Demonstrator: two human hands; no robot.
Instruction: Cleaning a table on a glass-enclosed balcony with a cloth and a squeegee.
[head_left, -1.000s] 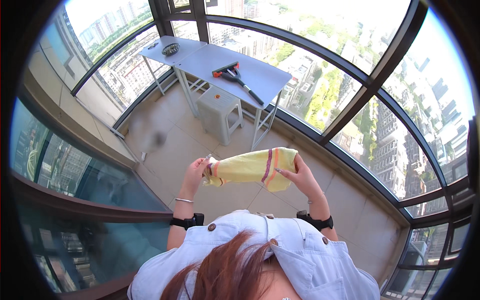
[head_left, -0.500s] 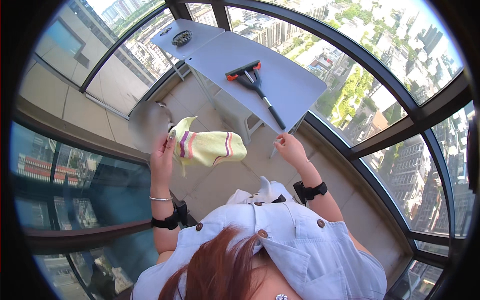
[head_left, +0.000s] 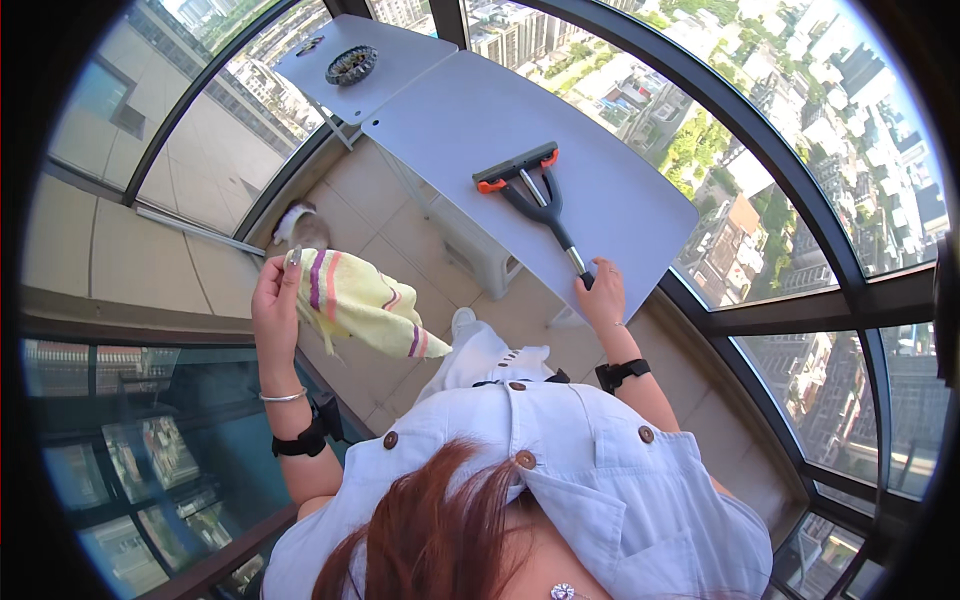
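A pale yellow towel (head_left: 355, 302) with purple and pink stripes hangs from my left hand (head_left: 274, 312), pinched at one corner between thumb and fingers. Its loose end swings out toward my legs. On the white table (head_left: 450, 130) lies a window squeegee (head_left: 541, 205) with a dark Y-shaped frame, orange clips on its head and a silver and black handle. My right hand (head_left: 604, 293) is closed round the end of that handle at the table's near edge; the palm hides part of the grip.
A dark round ashtray-like dish (head_left: 352, 66) stands on a second white table (head_left: 400, 50) at the far left. A small furry animal (head_left: 302, 226) is on the tiled floor beyond my left hand. Under the larger table is a pale plastic stool (head_left: 482, 262). Curved windows (head_left: 790, 230) surround the space.
My right hand has reached the squeegee's handle and closed on it. My left hand and the towel have shifted left and slightly down. The view has turned a little.
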